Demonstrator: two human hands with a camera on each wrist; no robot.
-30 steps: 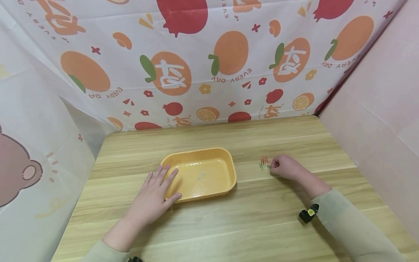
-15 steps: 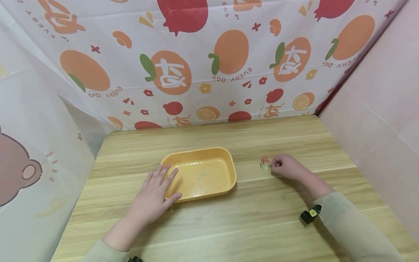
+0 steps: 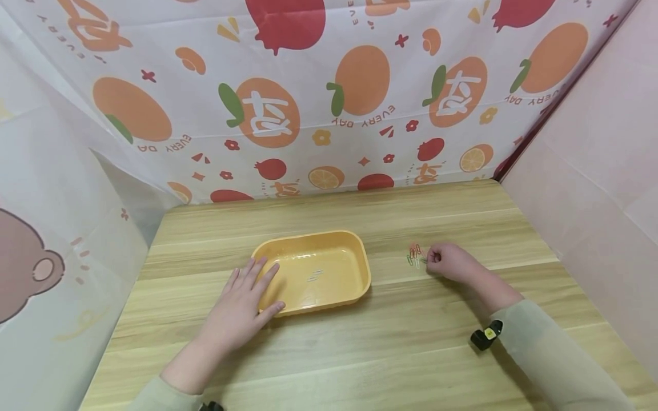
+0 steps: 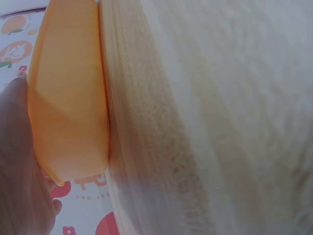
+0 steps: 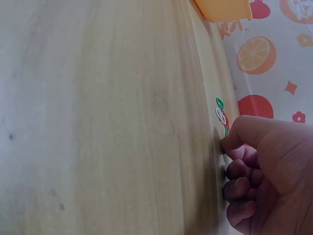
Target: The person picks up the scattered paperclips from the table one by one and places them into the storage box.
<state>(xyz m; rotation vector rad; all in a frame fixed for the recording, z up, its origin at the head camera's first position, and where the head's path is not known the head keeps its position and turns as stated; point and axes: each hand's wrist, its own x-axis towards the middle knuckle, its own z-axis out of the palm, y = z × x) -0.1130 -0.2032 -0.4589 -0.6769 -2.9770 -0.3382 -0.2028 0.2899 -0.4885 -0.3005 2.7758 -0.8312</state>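
Note:
My left hand (image 3: 239,311) rests with spread, straight fingers over the left rim of a yellow plastic tray (image 3: 341,288), its thumb at the near edge. Several small silvery paper clips (image 3: 315,276) lie on the tray's floor. In the left wrist view the tray's outer wall (image 4: 71,98) stands beside that hand. My right hand (image 3: 452,262) is low at the table, fingers curled, thumb and index pinching a green paper clip (image 3: 424,261). Just left of the fingertips lie several red, green and white paper clips (image 3: 414,252). The right wrist view shows the curled fingers (image 5: 238,188) close over the wood.
The wood-grain table (image 3: 370,354) stretches around the tray and the clips. A fruit-print cloth (image 3: 319,114) hangs behind it, with pale cloth walls at left and right. A black wrist camera (image 3: 483,338) sits at the right sleeve.
My right hand shifts very slightly to the right, its fingertips staying at the green paper clip. The left hand and the tray hold still.

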